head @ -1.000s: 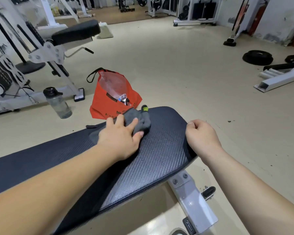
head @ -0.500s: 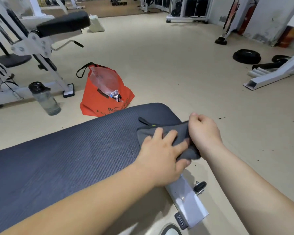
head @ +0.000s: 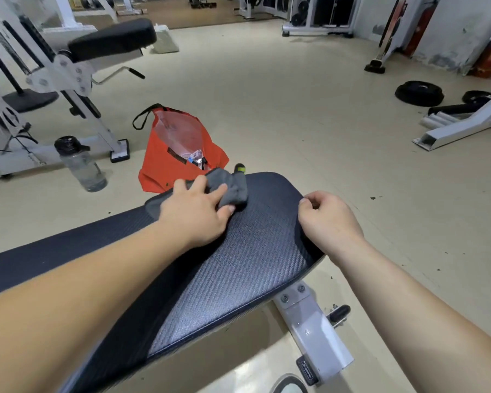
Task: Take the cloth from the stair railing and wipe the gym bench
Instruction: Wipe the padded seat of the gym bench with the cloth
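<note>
A dark blue padded gym bench (head: 255, 268) runs from lower left to centre right, its textured top facing me. A grey cloth (head: 229, 186) lies bunched on the bench's far edge. My left hand (head: 196, 214) presses flat on the cloth, fingers spread over it. At the bench's right end my right hand (head: 328, 219) rests on the pad's edge, fingers curled, with nothing visible in it. The bench's grey metal frame (head: 312, 330) shows below the pad.
An orange bag (head: 176, 154) and a clear water bottle (head: 81, 165) stand on the floor beyond the bench. A white exercise machine (head: 54, 66) fills the left. Weight plates (head: 418, 93) and a white frame (head: 462, 126) lie at the right.
My left hand has slid the cloth from the bench's right end back to the far edge. My right hand has come off the cloth and rests alone at the pad's end.
</note>
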Action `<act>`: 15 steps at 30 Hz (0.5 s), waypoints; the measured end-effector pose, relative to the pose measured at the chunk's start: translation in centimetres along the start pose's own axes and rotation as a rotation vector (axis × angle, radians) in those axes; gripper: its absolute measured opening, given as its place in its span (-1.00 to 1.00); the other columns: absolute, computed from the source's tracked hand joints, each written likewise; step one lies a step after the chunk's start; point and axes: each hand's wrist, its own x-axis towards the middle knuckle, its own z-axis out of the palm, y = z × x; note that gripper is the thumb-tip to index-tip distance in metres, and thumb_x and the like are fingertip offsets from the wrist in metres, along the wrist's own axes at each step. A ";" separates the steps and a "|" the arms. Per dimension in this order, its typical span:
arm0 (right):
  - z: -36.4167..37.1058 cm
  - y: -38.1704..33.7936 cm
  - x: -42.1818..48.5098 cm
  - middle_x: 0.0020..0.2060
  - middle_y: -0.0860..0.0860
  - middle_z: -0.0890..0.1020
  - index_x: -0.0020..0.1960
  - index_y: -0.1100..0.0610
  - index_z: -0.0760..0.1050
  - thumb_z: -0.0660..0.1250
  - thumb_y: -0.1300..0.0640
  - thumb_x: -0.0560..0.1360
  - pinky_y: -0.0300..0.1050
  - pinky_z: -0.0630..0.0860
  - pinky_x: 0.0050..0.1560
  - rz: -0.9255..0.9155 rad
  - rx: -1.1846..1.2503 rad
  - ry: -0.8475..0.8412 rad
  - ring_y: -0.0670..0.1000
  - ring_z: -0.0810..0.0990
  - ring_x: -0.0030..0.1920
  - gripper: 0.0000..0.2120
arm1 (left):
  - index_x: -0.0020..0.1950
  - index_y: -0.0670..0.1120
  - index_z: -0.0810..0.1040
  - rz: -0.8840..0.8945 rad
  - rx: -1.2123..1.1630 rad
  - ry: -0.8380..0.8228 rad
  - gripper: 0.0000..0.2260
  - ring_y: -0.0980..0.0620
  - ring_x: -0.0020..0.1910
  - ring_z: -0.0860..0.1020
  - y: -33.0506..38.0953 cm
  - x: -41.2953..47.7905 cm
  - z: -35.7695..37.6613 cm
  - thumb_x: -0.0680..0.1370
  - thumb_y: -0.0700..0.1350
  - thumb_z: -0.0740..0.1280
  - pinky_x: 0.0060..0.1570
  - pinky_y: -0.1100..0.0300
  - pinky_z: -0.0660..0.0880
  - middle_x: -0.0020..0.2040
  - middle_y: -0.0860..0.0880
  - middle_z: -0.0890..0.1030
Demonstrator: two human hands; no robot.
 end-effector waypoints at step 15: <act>-2.6 -0.9 -1.4 -0.42 0.04 0.41 -0.29 0.23 0.36 0.11 -0.10 0.65 -0.01 0.30 -0.27 -0.154 0.130 0.070 0.11 0.35 -0.34 -0.51 | 0.56 0.13 0.23 0.520 0.068 0.145 -0.39 -0.19 0.15 0.33 11.9 -8.9 1.5 0.55 0.16 0.32 -0.12 -0.01 0.38 0.27 -0.03 0.40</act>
